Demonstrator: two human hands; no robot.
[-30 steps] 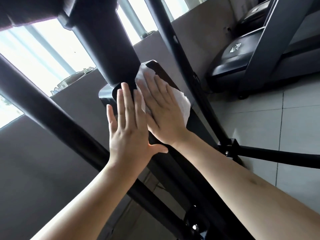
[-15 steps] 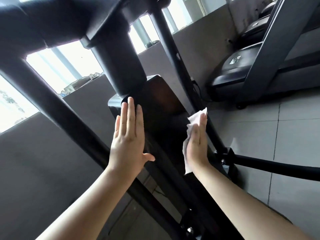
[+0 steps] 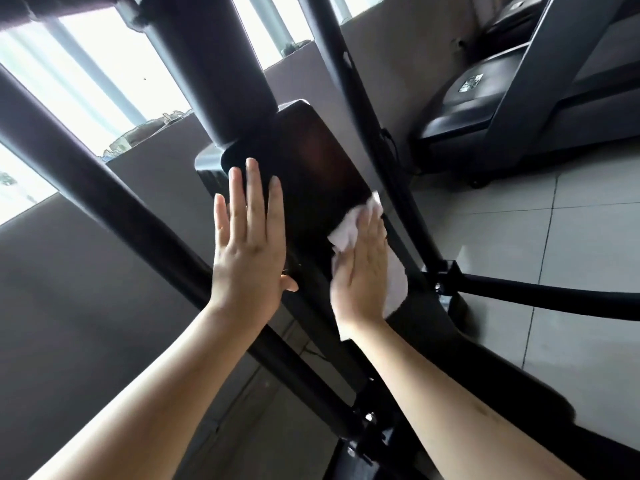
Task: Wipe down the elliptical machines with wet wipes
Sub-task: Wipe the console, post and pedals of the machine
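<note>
Fingers (image 3: pixel 254 188) straight, left hand (image 3: pixel 246 261) bracing, my right hand (image 3: pixel 363 278) flattens the wipe (image 3: pixel 344 233) at the cover's (image 3: pixel 311 157) right edge; it may slip.

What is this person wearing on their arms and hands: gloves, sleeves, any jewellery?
Nothing that shows. The left hand and right hand are bare, with no gloves or rings, and no watch or bracelet at either wrist. The left forearm and right forearm are bare too; no sleeve reaches into view. The fingernails look short and unpainted.
</note>
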